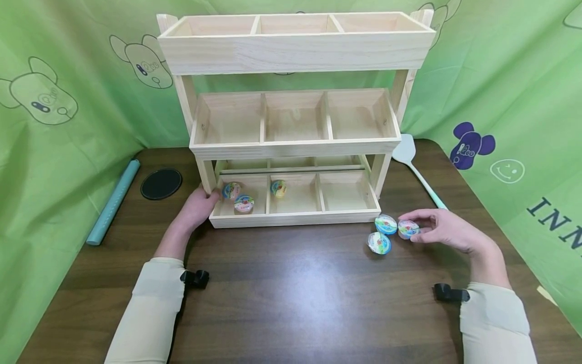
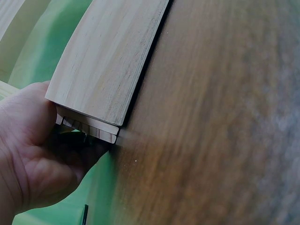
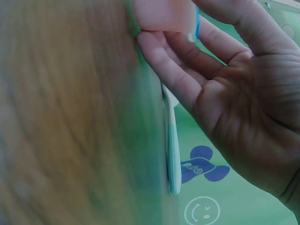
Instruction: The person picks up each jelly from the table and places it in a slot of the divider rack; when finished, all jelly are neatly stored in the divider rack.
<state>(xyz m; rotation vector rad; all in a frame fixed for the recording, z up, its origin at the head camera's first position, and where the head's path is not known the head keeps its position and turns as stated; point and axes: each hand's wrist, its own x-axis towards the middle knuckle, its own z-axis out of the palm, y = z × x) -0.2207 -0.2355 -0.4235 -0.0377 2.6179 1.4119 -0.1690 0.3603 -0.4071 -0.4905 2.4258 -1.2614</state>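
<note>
A three-tier wooden rack [image 1: 295, 147] with divided trays stands on the table. At its lower left end my left hand [image 1: 198, 206] holds the side of the bottom tray; in the left wrist view the hand [image 2: 40, 152] wraps the tray's end [image 2: 105, 79], fingers partly hidden. My right hand [image 1: 447, 230] pinches a small jelly cup [image 1: 407, 229] between thumb and fingers; the right wrist view shows its pinkish side [image 3: 164, 15]. Beside it lie two more cups, one [image 1: 385, 224] near the tray corner and one [image 1: 379, 243] closer to me.
In the bottom tray, two jelly cups [image 1: 244, 203] sit in the left compartment and a yellowish one [image 1: 279, 188] in the middle. A blue tube [image 1: 113, 202] and a black disc [image 1: 161, 184] lie left; a fly swatter [image 1: 420, 172] lies right. Green cloth [image 1: 523, 101] surrounds the table.
</note>
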